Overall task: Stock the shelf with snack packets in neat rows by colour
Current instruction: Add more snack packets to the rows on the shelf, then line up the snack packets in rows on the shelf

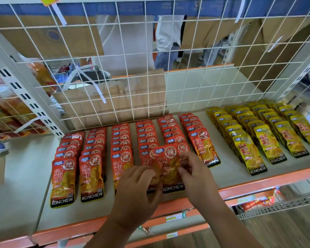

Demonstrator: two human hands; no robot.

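Several rows of red snack packets (95, 154) lie overlapped on the white shelf (23, 185), left and centre. Rows of yellow snack packets (268, 140) fill the right side. One red packet (168, 163) sits at the front of the fifth red row, over the packets behind it. My left hand (138, 190) pinches its lower left edge. My right hand (195, 174) pinches its right edge. Both hands cover the lower parts of the fourth and fifth rows.
A white wire grid (150, 68) stands behind the rows, with cardboard (115, 101) and a person's legs beyond it. An orange rail (258, 185) edges the shelf front. A slotted upright (30, 104) stands at the left, with orange goods past it.
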